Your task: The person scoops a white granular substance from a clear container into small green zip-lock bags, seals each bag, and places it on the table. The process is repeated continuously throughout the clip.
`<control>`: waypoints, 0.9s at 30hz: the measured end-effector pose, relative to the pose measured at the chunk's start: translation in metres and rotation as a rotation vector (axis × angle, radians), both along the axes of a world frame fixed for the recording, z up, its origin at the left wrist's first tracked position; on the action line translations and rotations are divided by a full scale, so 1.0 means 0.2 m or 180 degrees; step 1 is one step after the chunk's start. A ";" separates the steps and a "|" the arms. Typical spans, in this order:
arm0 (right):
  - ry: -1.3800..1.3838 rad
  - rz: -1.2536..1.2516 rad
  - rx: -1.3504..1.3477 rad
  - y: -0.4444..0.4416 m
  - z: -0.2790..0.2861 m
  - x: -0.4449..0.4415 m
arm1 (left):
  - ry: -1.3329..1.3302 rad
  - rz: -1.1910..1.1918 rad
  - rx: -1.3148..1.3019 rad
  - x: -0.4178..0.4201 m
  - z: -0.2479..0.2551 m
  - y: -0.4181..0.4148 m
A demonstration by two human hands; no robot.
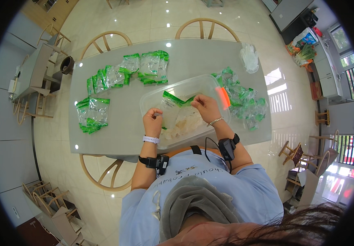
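Observation:
A clear plastic storage box (181, 82) with an orange latch stands before me, pale translucent pieces (177, 132) lying in its near part. Over it hangs an opened clear bag with green edges (170, 106). My right hand (206, 107) pinches the bag's green top edge at its right corner. My left hand (153, 121) is at the bag's left side, its fingers curled; whether it grips the film cannot be told. Flat stacks of green-edged bags (94, 113) lie on the table to the left, and more (153, 66) beyond the box. A crumpled heap of green-edged plastic bags (244, 101) lies right of the box.
White disposable gloves (249, 58) lie at the grey table's (189, 55) far right corner. Two wooden chairs (207, 26) stand at the far side, and another (109, 175) at the near left. A dark waste bin (67, 65) stands on the floor to the left.

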State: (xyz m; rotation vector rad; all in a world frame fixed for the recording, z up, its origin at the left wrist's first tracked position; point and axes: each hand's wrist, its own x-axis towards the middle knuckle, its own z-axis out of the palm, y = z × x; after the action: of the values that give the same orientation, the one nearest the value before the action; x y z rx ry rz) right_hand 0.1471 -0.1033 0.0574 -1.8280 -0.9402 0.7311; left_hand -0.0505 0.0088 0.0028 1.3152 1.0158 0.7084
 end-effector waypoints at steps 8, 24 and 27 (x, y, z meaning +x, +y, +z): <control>0.1515 -0.0066 0.0263 0.05 -0.03 -0.06 | -0.0009 -0.0364 0.0989 0.05 0.02 -0.06; 0.2845 -0.0516 0.0421 0.06 -0.05 -0.07 | 0.0147 -0.1242 0.1986 0.15 0.18 -0.13; 0.2958 -0.0479 0.0434 0.06 -0.04 -0.06 | 0.0094 -0.1328 0.1858 0.15 0.16 -0.12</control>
State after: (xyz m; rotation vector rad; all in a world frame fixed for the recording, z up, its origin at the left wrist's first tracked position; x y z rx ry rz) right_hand 0.1356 -0.0909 0.0502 -1.1922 -0.2245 1.2219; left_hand -0.0209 -0.0150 0.0350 1.9746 0.5329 0.6849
